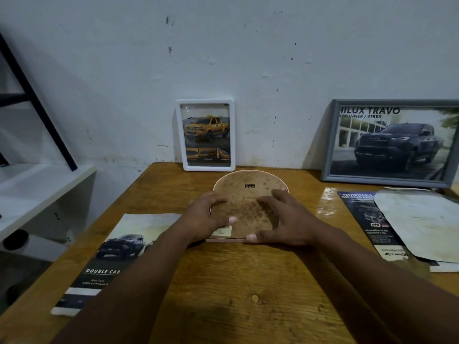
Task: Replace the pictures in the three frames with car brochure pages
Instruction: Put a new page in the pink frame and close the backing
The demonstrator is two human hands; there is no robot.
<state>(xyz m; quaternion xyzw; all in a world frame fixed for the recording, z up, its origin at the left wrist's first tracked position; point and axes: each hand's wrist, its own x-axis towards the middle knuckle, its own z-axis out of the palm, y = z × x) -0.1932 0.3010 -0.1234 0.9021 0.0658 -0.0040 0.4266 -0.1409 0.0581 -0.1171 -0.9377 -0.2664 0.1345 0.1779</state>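
The hands, left and right, curl round an arched frame on the wooden table by a white wall.

The wooden table bears an arched frame, a white frame, a grey frame and brochure pages.
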